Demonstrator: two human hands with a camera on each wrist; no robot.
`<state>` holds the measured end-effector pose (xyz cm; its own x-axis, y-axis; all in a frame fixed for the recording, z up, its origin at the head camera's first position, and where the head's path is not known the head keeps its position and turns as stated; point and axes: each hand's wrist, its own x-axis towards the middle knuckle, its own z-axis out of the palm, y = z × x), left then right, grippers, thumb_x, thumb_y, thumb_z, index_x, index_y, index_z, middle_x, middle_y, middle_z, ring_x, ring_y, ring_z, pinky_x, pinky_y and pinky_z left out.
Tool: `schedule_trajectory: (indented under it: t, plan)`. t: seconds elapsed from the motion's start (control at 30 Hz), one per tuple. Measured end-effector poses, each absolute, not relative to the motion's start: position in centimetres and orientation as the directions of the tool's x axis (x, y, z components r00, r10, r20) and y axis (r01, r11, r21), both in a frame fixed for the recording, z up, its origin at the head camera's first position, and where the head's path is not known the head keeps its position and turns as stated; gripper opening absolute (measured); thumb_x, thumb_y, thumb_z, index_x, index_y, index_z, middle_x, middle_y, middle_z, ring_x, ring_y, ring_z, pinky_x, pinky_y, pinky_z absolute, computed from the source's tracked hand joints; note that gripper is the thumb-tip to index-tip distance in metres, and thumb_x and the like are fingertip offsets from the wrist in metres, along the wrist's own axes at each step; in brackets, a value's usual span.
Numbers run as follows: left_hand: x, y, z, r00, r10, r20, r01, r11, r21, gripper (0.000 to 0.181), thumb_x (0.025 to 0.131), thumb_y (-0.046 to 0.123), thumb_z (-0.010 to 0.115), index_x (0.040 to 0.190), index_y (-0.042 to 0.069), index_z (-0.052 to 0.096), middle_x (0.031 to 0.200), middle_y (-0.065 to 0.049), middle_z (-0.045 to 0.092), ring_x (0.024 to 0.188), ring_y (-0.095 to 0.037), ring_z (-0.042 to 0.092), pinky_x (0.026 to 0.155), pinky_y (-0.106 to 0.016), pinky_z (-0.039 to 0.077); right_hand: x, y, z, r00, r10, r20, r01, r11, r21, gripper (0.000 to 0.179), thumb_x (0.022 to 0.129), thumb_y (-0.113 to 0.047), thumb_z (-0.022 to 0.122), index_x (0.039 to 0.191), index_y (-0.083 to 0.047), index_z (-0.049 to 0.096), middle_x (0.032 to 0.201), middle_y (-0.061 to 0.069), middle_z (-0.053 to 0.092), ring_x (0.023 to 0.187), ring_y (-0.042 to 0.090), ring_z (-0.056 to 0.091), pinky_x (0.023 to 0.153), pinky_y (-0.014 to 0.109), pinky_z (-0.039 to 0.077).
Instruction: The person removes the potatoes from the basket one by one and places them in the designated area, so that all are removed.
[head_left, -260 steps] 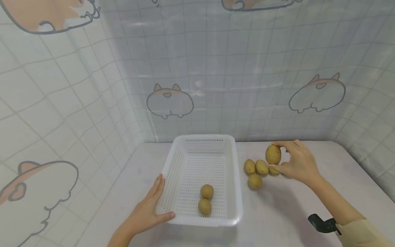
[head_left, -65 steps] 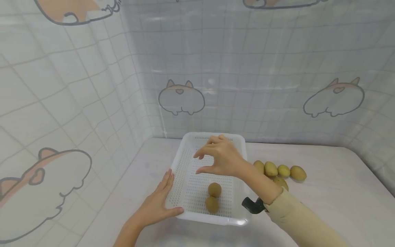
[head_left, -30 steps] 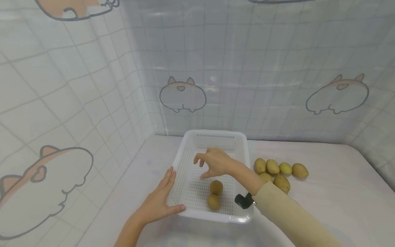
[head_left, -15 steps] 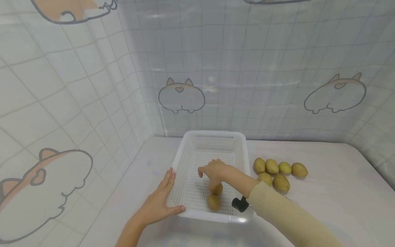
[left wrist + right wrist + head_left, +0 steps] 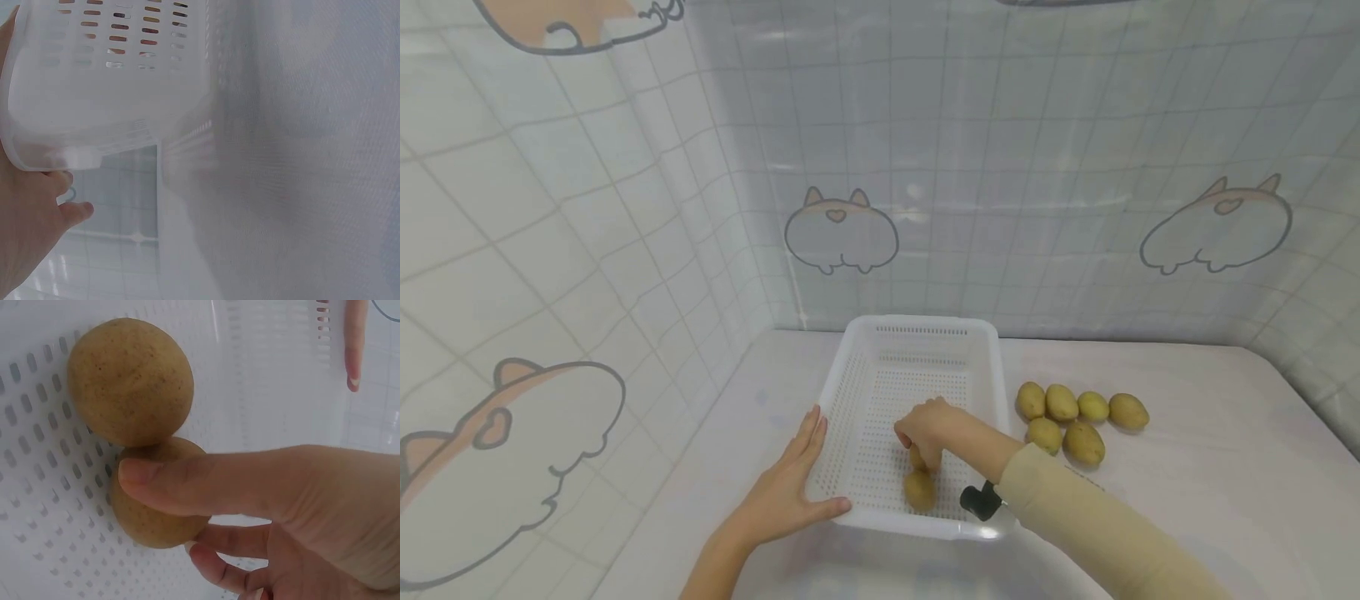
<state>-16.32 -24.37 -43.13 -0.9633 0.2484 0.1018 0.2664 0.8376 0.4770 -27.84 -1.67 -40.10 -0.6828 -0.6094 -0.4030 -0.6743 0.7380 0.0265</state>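
A white perforated plastic basket [image 5: 940,379] stands on the table, two round brown potatoes inside it. My right hand [image 5: 934,427] reaches into it and pinches the farther potato [image 5: 156,532] between thumb and fingers, its thumb lying across the top in the right wrist view. Touching that one is the nearer potato [image 5: 919,492], which sits by the basket's front wall. At the basket's front left corner rests my left hand [image 5: 778,496], fingers straight along the left side and thumb over the front rim; the left wrist view shows this hand [image 5: 25,219] against the outer wall.
Right of the basket, several potatoes [image 5: 1084,444] lie close together in two rows on the white table [image 5: 1195,467]. A patterned sheet [image 5: 1030,250] with cartoon dogs hangs behind and at both sides. A black wrist device [image 5: 980,502] overlaps the basket's right side.
Earlier my right hand held a potato over the group at the right. Then it hovered, fingers apart, above the basket; now it has come down onto the farther potato inside. The left hand stays.
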Motion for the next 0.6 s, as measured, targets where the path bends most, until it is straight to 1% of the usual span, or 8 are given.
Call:
schedule_trajectory:
  t: [0.17,0.3,0.4,0.47,0.6]
  plan:
    - [-16.33,-24.27,-43.10,-0.963,0.246,0.111,0.269,0.838,0.475,0.113,0.074,0.060,0.073,0.153,0.004,0.015,0.161,-0.009,0.001,0.143,-0.035,0.013,0.104,-0.063,0.030,-27.71,-1.70,-40.28,-0.695,-0.603,-0.391,-0.667,0.744,0.039,0.041,0.065,-0.014,0.088,0.086,-0.026,0.056,0.077,-0.012,0.055,0.075,0.011,0.049,0.083,0.033,0.040]
    - [-16.32,-24.25,-43.07,-0.964,0.242,0.109,0.264,0.838,0.478,0.112,0.074,0.058,0.074,0.153,0.003,0.016,0.161,-0.009,0.002,0.143,-0.036,0.013,0.104,-0.063,0.030,-27.86,-1.65,-40.46,-0.696,-0.624,-0.356,-0.678,0.734,0.041,0.036,0.065,-0.016,0.086,0.082,-0.025,0.055,0.073,-0.011,0.053,0.072,0.011,0.047,0.078,0.031,0.041]
    - [-16.33,-24.25,-43.04,-0.966,0.240,0.097,0.257,0.839,0.480,0.113,0.074,0.060,0.073,0.153,0.004,0.015,0.161,-0.009,0.001,0.143,-0.036,0.013,0.105,-0.063,0.029,-27.99,-1.57,-40.55,-0.691,-0.661,-0.293,-0.699,0.715,0.034,0.033,0.066,-0.021,0.085,0.079,-0.024,0.055,0.069,-0.011,0.053,0.068,0.010,0.048,0.072,0.028,0.042]
    - [-16.32,-24.27,-43.06,-0.966,0.240,0.093,0.255,0.839,0.480,0.113,0.074,0.061,0.072,0.153,0.004,0.014,0.161,-0.009,0.000,0.143,-0.037,0.013,0.105,-0.063,0.028,-28.09,-1.55,-40.48,-0.689,-0.685,-0.238,-0.709,0.705,0.026,0.033,0.065,-0.026,0.086,0.080,-0.023,0.057,0.068,-0.011,0.053,0.067,0.009,0.048,0.070,0.027,0.043]
    - [-16.31,-24.33,-43.14,-0.964,0.243,0.104,0.263,0.840,0.475,0.113,0.075,0.060,0.073,0.153,0.004,0.015,0.161,-0.009,0.001,0.143,-0.037,0.013,0.105,-0.063,0.029,-28.37,-1.52,-39.86,-0.704,-0.703,-0.096,-0.706,0.708,-0.014,0.037,0.064,-0.032,0.087,0.088,-0.022,0.061,0.069,-0.011,0.055,0.068,0.010,0.049,0.068,0.027,0.042]
